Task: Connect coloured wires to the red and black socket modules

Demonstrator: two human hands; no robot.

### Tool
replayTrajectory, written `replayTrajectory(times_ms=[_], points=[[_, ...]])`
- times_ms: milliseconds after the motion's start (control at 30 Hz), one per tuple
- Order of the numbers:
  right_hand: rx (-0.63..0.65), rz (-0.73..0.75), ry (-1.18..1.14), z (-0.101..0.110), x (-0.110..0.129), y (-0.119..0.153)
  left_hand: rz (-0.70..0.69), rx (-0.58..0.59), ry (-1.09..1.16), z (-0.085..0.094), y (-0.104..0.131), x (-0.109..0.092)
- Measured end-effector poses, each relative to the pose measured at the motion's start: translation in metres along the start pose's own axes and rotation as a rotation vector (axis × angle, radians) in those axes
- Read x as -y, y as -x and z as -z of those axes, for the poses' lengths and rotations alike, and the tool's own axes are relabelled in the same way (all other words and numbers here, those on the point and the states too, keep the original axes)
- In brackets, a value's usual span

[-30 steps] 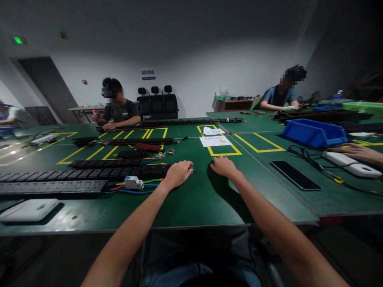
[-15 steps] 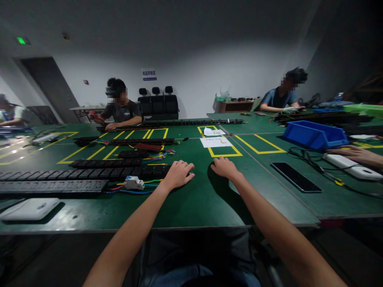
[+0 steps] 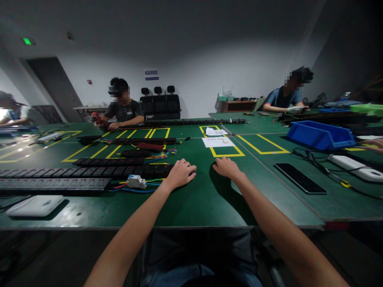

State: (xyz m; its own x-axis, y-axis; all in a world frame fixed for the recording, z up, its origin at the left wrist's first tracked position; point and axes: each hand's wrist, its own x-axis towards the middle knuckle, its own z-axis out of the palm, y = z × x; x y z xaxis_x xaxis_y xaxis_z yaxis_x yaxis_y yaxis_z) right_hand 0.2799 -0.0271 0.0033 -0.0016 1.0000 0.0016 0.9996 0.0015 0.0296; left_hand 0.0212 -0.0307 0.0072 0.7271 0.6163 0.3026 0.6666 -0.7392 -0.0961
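Note:
My left hand [image 3: 181, 173] rests at the right end of a long black socket strip [image 3: 98, 171], its fingers bent; whether anything is under them is hidden. My right hand [image 3: 226, 167] lies low on the green table [image 3: 197, 207], fingers curled down, just in front of a white paper [image 3: 216, 142] inside a yellow taped frame. Left of my left hand, a white breaker [image 3: 136, 181] with coloured wires sits beside a grey socket strip [image 3: 56, 184]. Shorter black strips with loose wire ends lie farther back.
A phone [image 3: 300, 178], a blue bin [image 3: 320, 135], cables and a white device [image 3: 356, 168] are on the right. Another white device [image 3: 35, 205] lies at the near left. People sit across the table, and another person's hand shows at the right edge.
The view has shifted slightly, so the scene sits a little farther right. The other person's hand at the right edge has drawn away from the white device. My hands stay nearly in place.

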Motion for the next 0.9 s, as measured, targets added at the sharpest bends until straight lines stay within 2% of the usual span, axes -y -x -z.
replayTrajectory(times_ms=[333, 600, 900], points=[[0.015, -0.006, -0.002, 0.0024, 0.0003, 0.001, 0.075, -0.052, 0.111, 0.0056, 0.0024, -0.0023], [0.011, -0.005, -0.007, 0.0024, 0.0006, 0.001, 0.074, -0.044, 0.039, 0.0106, 0.0018, -0.0046], [0.007, 0.002, 0.003, 0.0026, 0.0001, 0.001, 0.169, -0.019, 0.045, 0.0043, 0.0027, -0.0002]])
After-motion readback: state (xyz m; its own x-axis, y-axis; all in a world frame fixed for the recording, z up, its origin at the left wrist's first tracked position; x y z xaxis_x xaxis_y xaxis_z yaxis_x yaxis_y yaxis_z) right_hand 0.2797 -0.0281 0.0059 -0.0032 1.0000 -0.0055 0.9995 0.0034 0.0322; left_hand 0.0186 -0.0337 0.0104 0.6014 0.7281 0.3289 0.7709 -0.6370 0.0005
